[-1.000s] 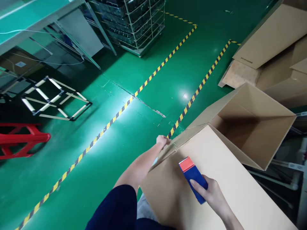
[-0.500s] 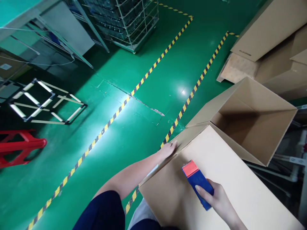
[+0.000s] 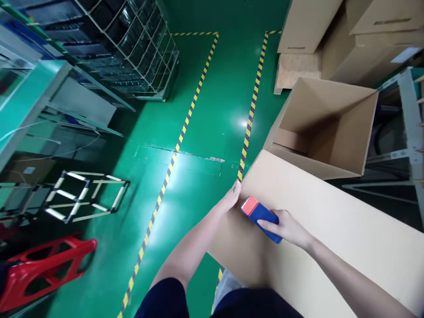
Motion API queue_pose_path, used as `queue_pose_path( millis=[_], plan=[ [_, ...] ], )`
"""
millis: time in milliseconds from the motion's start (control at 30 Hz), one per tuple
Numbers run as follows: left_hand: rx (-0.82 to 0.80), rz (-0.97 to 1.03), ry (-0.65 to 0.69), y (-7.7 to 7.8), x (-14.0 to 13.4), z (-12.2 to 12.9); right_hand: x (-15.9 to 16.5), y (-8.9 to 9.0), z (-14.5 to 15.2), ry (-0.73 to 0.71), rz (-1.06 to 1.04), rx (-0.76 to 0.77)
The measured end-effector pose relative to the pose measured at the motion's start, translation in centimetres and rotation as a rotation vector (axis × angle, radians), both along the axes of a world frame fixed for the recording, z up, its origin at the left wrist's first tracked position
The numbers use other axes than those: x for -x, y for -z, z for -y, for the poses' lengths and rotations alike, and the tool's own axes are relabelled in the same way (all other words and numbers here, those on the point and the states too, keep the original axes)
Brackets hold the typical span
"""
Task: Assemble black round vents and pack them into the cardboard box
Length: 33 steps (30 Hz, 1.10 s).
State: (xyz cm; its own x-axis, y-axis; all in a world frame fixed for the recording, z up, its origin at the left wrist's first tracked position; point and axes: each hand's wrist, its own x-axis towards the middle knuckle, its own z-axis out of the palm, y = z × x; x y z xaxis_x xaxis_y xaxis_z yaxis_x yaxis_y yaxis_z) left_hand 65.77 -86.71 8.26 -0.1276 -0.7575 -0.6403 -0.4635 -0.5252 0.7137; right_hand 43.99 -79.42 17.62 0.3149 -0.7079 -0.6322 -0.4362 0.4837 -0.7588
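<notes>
My right hand [image 3: 281, 227] is wrapped around a blue, block-shaped hand tool with a red end [image 3: 263, 218]. I cannot make out its exact kind. The red end points up and left, just over or against the face of a large cardboard box [image 3: 318, 212] in front of me. My left hand [image 3: 232, 197] grips the left edge of that box near the red end, its fingertips partly hidden. A second cardboard box [image 3: 334, 115] stands beyond it, its open mouth towards me.
Stacked cartons rest on a pallet [image 3: 294, 73] at the upper right, with a metal frame [image 3: 406, 110] below them. On the left are a wire cage cart [image 3: 165, 66], a workbench [image 3: 36, 101], a tube frame [image 3: 77, 198] and a red plastic stool [image 3: 49, 269]. Yellow-black tape [image 3: 185, 119] marks the floor.
My view has turned to the right. The tool in my right hand has come nearer to the box edge and my left hand. Both hands keep their hold.
</notes>
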Motion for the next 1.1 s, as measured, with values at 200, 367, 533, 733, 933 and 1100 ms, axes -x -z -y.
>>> queue_pose_path(
  millis=[200, 367, 533, 733, 933, 1100],
  plan=[
    [0.198, 0.349, 0.169, -1.7, 1.1, -0.5, 2.0, -0.4, -1.3, 0.0, 0.107, -0.017],
    [0.332, 0.64, 0.249, -2.3, 1.5, -0.7, 12.4, -0.3, -8.0, -0.032, 0.104, -0.064],
    [0.452, 0.89, 0.261, -4.2, 2.7, -0.2, 25.6, -1.3, -17.5, -0.025, -0.034, -0.169],
    [0.583, 0.997, 0.362, -5.2, 15.9, -7.3, 30.0, -1.9, -20.7, -0.005, -0.098, -0.06],
    [0.677, 0.984, 0.65, -1.8, 25.3, -14.6, 31.8, -1.9, -19.3, -0.037, -0.13, -0.067],
    [0.681, 0.991, 0.632, -1.6, 23.9, -13.0, 36.3, -1.4, -21.3, -0.191, -0.339, -0.067]
  ],
)
